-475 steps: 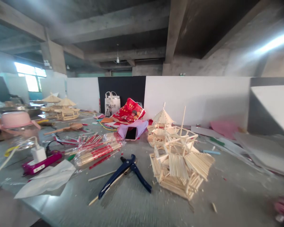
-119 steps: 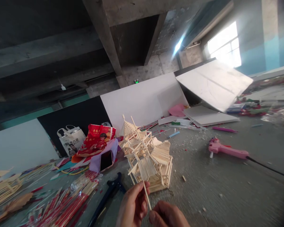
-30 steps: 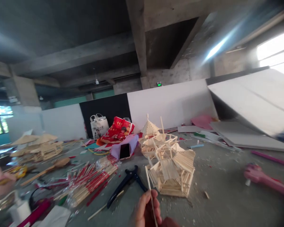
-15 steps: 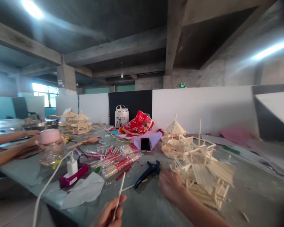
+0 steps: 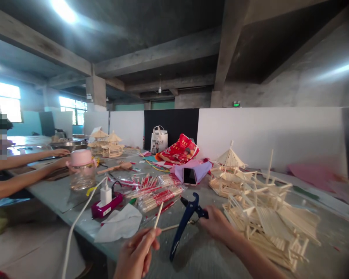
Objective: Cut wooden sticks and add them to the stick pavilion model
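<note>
My left hand (image 5: 139, 252) is closed around a pale wooden chopstick (image 5: 158, 217), which points up and away from me. My right hand (image 5: 216, 224) grips one end of a dark blue pipe cutter (image 5: 184, 223), whose hooked jaw is toward the far side. A shadow falls on the table under the tool. Another thin stick (image 5: 170, 227) lies between the chopstick and the cutter. To the right of my right hand stands a model building made of sticks (image 5: 273, 228), with a pointed-roof pavilion (image 5: 231, 157) behind it.
Bundles of red-wrapped chopsticks (image 5: 159, 197) lie mid-table. Left of them are a purple power strip (image 5: 104, 207) with a white cable, a tissue (image 5: 120, 224) and a pink-lidded jar (image 5: 81, 170). A phone (image 5: 189, 176) leans behind. Another person's arms (image 5: 31, 174) reach in from the left.
My right hand has taken hold of the pipe cutter and raised and turned it. My left hand still holds the chopstick. The view has swung slightly left.
</note>
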Action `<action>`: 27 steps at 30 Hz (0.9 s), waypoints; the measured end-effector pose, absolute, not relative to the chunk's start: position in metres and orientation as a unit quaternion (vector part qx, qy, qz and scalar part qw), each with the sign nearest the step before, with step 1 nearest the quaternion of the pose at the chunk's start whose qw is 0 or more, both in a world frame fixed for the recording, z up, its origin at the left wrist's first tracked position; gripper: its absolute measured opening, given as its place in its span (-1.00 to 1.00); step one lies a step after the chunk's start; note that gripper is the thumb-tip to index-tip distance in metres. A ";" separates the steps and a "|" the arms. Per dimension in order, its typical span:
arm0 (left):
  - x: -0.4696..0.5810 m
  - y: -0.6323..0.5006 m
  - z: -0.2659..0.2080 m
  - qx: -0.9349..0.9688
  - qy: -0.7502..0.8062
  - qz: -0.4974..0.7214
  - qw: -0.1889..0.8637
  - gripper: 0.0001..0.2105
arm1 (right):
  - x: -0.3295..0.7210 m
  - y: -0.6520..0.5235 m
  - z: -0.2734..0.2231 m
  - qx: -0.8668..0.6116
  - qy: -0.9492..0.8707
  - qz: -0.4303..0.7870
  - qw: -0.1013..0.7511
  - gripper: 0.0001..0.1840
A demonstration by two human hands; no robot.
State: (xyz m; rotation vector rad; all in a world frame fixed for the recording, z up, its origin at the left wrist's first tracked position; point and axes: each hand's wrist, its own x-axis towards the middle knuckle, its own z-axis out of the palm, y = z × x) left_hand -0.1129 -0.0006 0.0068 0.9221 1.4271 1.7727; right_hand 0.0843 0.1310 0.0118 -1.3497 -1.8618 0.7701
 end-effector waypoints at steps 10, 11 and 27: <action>-0.037 0.004 0.024 0.398 0.612 0.632 0.261 -0.81 | 0.104 0.087 0.021 -0.486 -0.648 0.447 0.380 -0.95; -0.034 0.002 0.026 0.395 0.613 0.633 0.260 -0.82 | 0.105 0.085 0.020 -0.482 -0.641 0.447 0.396 -0.96; 0.032 -0.007 0.034 0.470 0.609 0.611 0.186 -0.85 | 0.124 0.044 0.034 -0.301 -0.453 0.785 0.297 -0.60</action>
